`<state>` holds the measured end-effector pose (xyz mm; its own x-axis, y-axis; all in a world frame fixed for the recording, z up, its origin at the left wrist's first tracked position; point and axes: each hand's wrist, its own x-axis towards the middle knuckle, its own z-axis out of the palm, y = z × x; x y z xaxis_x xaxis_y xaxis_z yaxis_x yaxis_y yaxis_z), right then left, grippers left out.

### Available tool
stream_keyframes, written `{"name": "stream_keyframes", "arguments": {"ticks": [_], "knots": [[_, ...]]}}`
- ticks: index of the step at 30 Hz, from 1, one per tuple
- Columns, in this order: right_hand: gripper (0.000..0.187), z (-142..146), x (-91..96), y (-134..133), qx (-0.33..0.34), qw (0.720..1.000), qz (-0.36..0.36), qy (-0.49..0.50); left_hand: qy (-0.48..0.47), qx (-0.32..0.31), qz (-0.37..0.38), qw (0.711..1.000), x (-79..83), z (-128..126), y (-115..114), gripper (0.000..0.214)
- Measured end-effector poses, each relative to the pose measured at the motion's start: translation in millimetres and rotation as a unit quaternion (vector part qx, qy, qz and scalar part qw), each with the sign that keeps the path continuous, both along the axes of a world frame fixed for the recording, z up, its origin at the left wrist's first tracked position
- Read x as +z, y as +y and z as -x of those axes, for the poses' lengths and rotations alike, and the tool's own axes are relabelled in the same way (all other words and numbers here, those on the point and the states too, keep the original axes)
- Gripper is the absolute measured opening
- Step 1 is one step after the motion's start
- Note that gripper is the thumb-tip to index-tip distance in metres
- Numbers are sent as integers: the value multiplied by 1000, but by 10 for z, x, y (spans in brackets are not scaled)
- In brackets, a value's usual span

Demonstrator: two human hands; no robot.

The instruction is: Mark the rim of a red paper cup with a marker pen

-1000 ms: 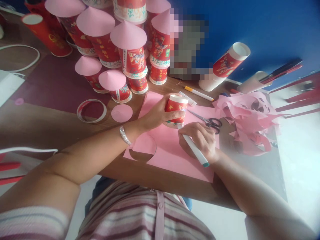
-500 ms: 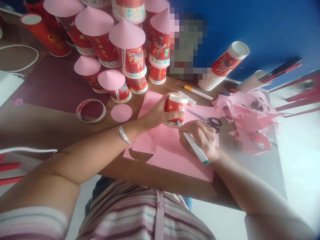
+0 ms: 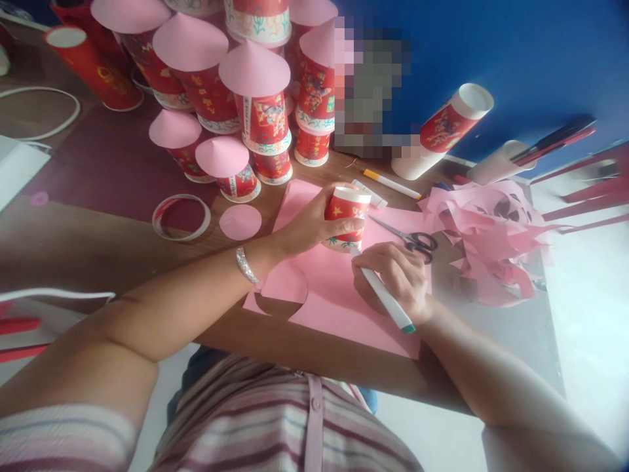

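Note:
My left hand (image 3: 309,226) grips a small red paper cup (image 3: 346,213) that stands upside down on a pink paper sheet (image 3: 339,295). My right hand (image 3: 396,278) is closed around a white marker (image 3: 386,298) with a green end, its tip against the cup's rim on the sheet. The sheet has a round hole cut out near its left edge (image 3: 282,288). A silver bracelet (image 3: 244,265) is on my left wrist.
Several red cups with pink paper cone lids (image 3: 253,98) are stacked at the back. A cut pink disc (image 3: 240,221) and a cup ring (image 3: 181,216) lie left. Scissors (image 3: 415,241), another pen (image 3: 390,183) and a heap of pink paper scraps (image 3: 486,239) lie right.
My right hand with the marker has shifted slightly around the cup's base. The cup and my left hand have stayed in place.

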<state>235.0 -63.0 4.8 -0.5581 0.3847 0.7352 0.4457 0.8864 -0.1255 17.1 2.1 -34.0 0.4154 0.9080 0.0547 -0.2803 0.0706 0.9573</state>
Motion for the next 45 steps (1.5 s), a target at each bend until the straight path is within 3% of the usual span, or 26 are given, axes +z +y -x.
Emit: {"name": "stream_keyframes", "arguments": {"ticks": [15,22,32,45], "knots": [[24,20,-12,8,-10,1000,1,-11,-1,-7,11,1000,-9,5,-10,81],[36,38,-42,9,1,1000,18,-11,16,-1,1,1000,-5,4,-9,81],[31,4,29,-30,50,999,6,-14,8,-4,11,1000,5,17,-16,82],[25,-12,-50,13,0,1000,-7,3,-6,-7,8,1000,14,3,-7,78]]}}
